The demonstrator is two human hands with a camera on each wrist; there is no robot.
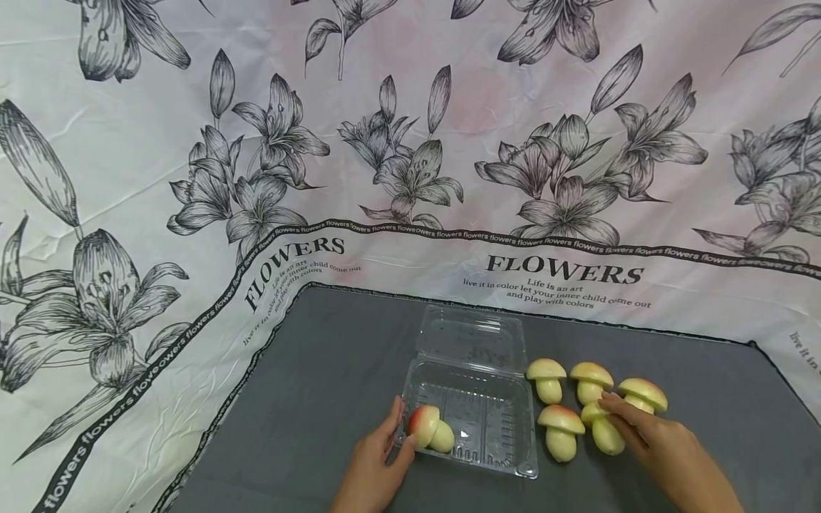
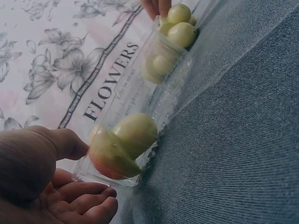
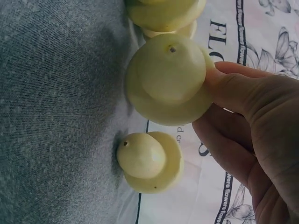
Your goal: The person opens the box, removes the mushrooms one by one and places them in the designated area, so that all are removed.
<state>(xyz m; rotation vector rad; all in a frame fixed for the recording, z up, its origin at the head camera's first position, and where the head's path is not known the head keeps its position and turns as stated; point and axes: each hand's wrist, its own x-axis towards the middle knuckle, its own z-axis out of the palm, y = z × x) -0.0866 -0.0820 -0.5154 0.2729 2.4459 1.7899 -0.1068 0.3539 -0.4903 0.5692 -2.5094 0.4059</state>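
A clear plastic clamshell box (image 1: pixel 484 374) stands with its lid laid back. My left hand (image 1: pixel 378 456) grips its near left corner, thumb at the wall and fingers curled below in the left wrist view. Inside, by that corner, a mushroom-shaped piece (image 1: pixel 441 436), pale yellow-green with a red-blushed cap, lies on its side. To the right of the box, my right hand (image 1: pixel 661 442) pinches another mushroom-shaped piece (image 3: pixel 170 77) by its cap between thumb and fingers. Its rounded stem end, with a small dark spot, faces the right wrist camera.
Several more mushroom-shaped pieces (image 1: pixel 561 433) stand close around the right hand, beside the box's right wall. The dark grey cloth (image 1: pixel 321 385) covers the table. Behind it rises a white flower-printed sheet (image 1: pixel 410 263) with lettering.
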